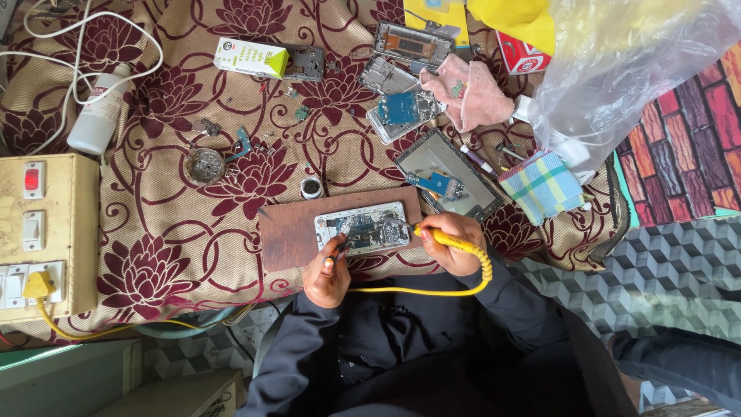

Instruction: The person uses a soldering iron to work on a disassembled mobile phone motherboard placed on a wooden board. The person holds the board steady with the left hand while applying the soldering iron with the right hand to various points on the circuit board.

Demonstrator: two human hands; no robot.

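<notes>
Your right hand [451, 241] is closed around a yellow-handled soldering iron [446, 239], its tip resting on the right end of the opened phone [362, 228]. The iron's yellow cable [432, 289] loops back beneath your wrists. Your left hand [327, 272] is curled shut, pinching a thin dark tool [340, 249], too small to identify, that touches the phone's lower edge. The phone lies face down, its circuit board exposed, on a brown wooden board [289, 230] set on the flower-patterned cloth [170, 224] covering the surface. Just beyond the board lies a black phone frame [448, 174] with a small blue part on it, and beside that a checked cloth [542, 185]. More dismantled phone parts [401, 108] sit farther off, near a pink rag [471, 93]. A cream switchboard [38, 232] sits at the far left.
</notes>
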